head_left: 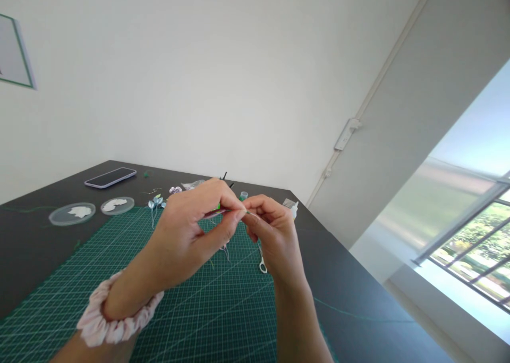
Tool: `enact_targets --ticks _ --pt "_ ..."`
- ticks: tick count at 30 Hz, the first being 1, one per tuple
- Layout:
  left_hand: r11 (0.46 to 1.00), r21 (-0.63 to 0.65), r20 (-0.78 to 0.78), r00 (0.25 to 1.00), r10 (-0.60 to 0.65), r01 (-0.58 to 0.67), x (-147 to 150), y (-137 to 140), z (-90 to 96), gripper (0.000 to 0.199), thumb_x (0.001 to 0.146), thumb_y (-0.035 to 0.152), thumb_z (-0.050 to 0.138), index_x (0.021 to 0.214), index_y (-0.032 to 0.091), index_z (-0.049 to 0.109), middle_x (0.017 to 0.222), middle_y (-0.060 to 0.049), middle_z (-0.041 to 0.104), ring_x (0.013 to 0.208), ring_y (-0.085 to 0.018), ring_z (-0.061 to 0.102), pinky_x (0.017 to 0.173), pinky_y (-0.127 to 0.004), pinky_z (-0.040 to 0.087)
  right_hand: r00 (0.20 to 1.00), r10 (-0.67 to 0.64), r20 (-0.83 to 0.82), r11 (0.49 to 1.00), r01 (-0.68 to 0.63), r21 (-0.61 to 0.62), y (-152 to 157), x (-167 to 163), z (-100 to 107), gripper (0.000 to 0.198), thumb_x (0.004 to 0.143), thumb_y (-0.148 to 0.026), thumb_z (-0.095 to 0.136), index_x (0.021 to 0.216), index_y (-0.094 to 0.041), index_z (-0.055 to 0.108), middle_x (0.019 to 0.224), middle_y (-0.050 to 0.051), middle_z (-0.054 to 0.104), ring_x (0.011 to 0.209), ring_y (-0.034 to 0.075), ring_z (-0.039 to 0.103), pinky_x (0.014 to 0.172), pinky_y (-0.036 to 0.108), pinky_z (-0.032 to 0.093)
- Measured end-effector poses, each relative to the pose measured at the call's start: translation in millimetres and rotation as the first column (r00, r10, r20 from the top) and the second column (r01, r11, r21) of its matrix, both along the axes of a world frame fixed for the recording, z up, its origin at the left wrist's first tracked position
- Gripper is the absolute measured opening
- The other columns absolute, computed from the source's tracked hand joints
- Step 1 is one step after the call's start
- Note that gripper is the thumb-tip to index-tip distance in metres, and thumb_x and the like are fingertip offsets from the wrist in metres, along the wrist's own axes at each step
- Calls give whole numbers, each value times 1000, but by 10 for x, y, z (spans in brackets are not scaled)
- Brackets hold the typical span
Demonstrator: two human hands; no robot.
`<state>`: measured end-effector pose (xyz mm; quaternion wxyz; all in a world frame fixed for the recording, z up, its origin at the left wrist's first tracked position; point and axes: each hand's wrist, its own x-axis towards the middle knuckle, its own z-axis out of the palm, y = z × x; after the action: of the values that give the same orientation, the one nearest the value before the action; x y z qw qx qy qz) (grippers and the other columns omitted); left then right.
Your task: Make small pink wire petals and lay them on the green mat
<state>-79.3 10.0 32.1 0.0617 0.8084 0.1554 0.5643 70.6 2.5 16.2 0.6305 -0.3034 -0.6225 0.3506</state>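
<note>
Above the cutting mat [223, 310], my left hand [199, 225] is closed in a pinch. Between its thumb and forefinger shows a slim dark red and whitish piece [215, 212], mostly hidden by the fingers. My right hand [273, 230] meets it fingertip to fingertip, pinching a short bit of thin green strand [249, 212]. A pink scrunchie [115, 315] circles my left wrist. Partly behind my right hand, a white scissors-like loop handle [263, 267] lies on the mat. Small pale blue leaf-like pieces on wire stems [156, 202] lie left of my hands.
Two clear shallow dishes hold white scraps: a larger dish [59, 218] and a smaller dish [131, 204]. A phone [110, 177] lies at the back left. Behind my hands are a small green-capped container [244, 195] and a plastic bag [193, 185]. Green thread [350, 314] trails across the right of the table.
</note>
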Motion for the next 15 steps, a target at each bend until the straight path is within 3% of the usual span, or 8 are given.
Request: enact_targets --ticks 8,11,15 --pt "970 115 113 973 199 -212 6 44 -6 15 88 9 52 75 16 56 68 2 59 62 -9 53 57 -23 41 997 15 79 998 -20 60 -18 -155 -54 17 79 -16 64 63 -19 59 53 -7 43 48 7 33 43 22 27" --pt "952 145 135 959 250 -269 6 58 -13 15 87 9 52 75 16 56 67 2 60 62 -10 54 57 -23 42 980 -90 175 988 66 142 -85 -207 -78 16 82 -15 62 67 -18 60 53 -7 43 48 6 34 43 21 27" --pt "932 152 144 940 309 -329 1 78 -8 17 87 10 51 73 18 55 65 2 60 63 -11 55 57 -25 42 917 -272 290 938 185 294 -199 -228 -86 16 85 -13 59 70 -19 61 57 -6 50 51 7 41 47 21 32"
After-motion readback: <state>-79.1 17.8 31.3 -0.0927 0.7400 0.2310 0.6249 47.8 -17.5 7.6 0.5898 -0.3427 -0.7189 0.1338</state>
